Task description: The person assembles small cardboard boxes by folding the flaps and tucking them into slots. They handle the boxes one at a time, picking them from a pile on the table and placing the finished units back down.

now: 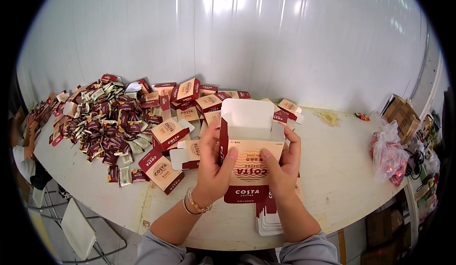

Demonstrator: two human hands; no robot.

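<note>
A small cream and dark-red carton (249, 163) is held upright over the near part of the table, between my two hands. My left hand (212, 170) grips its left side and my right hand (283, 172) its right side, both thumbs pressing on the printed front. The carton's top stands open, with its white lid flap raised and its pale inside showing. Below it, partly hidden by the carton and my right forearm, lies a stack of flattened cartons (269, 223). A formed carton (161, 171) lies tilted left of my left hand.
Small dark-red and greenish packets (111, 122) are heaped at the left of the table (342, 170). Several formed cartons (187, 90) lie jumbled beside them. Clear plastic bags (387, 153) with red contents and a brown cardboard box (401, 115) are at the right. Another person (26, 156) sits far left.
</note>
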